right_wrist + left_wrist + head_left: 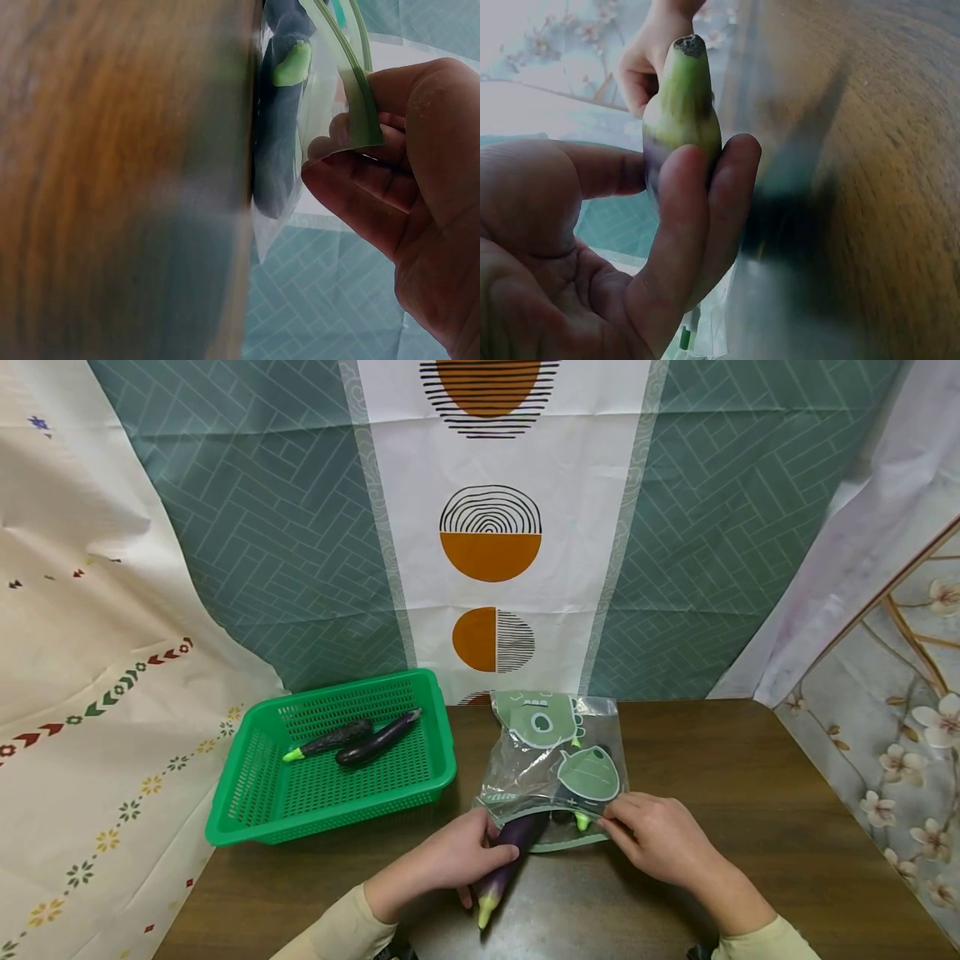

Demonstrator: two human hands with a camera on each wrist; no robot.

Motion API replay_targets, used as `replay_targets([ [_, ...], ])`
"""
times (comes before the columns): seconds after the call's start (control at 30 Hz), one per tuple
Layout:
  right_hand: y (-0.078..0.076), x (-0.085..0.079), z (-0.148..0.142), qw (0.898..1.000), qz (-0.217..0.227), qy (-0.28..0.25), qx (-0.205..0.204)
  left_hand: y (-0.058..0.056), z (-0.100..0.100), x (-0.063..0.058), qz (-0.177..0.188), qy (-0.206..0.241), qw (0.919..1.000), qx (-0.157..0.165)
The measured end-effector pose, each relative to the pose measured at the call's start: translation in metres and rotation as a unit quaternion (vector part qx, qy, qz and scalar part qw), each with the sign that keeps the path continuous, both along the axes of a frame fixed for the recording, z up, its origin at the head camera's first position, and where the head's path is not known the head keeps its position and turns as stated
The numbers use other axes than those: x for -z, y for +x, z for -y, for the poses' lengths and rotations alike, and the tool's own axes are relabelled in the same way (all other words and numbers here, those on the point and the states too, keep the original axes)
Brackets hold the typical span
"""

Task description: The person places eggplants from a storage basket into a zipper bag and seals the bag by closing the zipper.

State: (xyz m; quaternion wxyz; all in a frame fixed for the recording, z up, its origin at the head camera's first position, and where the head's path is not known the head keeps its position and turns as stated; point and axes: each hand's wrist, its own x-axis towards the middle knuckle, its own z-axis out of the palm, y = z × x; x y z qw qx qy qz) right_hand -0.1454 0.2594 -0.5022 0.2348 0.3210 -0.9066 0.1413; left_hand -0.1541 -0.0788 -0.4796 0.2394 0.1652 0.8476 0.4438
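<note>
My left hand (467, 853) grips an eggplant (501, 875) near its pale green stem end, thumb on one side and fingers on the other. The eggplant's far end lies inside the mouth of a clear zip bag (525, 768) printed with green cartoon shapes. My right hand (652, 837) pinches the bag's green-edged mouth at the right corner. Dark eggplants (279, 142) with a bright green stem tip show through the plastic in the right wrist view. Close up in the left wrist view is the held eggplant's cut stem (686, 82).
A green perforated basket (330, 814) stands left of the bag, with two eggplants (378, 739) lying in it. The brown wooden table (697, 760) reaches back to a patterned cloth (487, 635). Floral cloths hang at both sides.
</note>
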Motion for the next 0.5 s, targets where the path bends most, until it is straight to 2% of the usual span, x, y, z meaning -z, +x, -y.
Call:
replay_targets([
  [0.27, -0.0009, 0.0016, -0.0007, 1.0, -0.01, -0.004, -0.001, -0.0006, 0.0, 0.0013, -0.005, 0.003, 1.0, -0.004],
  [0.5, -0.0008, 0.0016, -0.001, 1.0, -0.009, -0.003, 0.002, 0.0006, 0.0029, -0.0016, 0.002, 0.033, 0.9993, 0.02],
])
